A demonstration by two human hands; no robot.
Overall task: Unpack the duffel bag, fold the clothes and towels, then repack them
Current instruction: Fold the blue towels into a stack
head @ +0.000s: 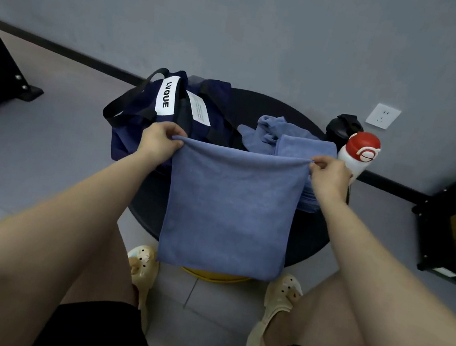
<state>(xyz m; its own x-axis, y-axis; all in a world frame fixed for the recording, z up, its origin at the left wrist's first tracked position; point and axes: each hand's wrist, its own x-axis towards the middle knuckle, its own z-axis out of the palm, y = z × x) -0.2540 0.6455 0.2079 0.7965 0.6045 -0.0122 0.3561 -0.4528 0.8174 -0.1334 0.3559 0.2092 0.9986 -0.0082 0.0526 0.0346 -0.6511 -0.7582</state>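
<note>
Head view: both hands (left [159, 140], right [330, 174]) pinch towel [229, 209].

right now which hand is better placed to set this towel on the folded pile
Right hand: it pinches the towel right beside the folded pile; the left hand is over by the duffel bag.

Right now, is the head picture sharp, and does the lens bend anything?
Head view: light is dim and even, no glare; the held towel and the bag with its LVQUE label read fairly sharp; the wide lens curves the baseboard and stretches the forearms near the edges.
</note>
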